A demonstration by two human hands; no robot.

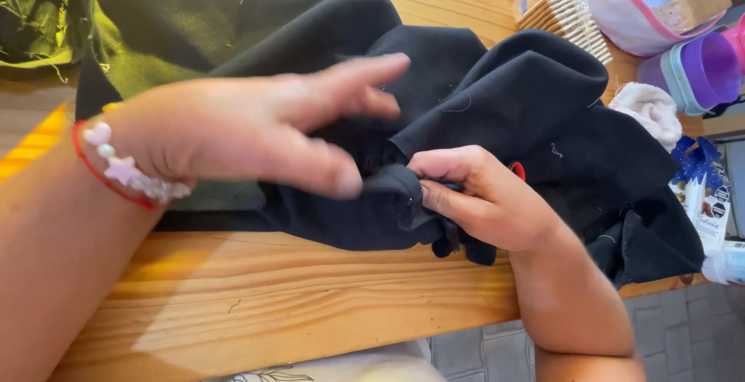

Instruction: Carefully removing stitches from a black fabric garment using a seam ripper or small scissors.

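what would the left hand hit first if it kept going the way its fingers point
Probably the raised fold of the black fabric just beyond the left hand; its fingers point right across the cloth, though how high they hover above it is unclear.

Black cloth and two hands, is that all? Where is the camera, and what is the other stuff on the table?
The camera sits on the person's head and looks down, so you see their own two arms. The right hand pinches a bunched fold of the black cloth. The left hand hangs open just above the cloth, thumb close to that fold; a bead bracelet with a red string is on its wrist. All of it lies on a wooden table. A green cloth lies behind the black one. On the far right are a purple bottle, a bag of flat wooden sticks and a white fluffy bundle.
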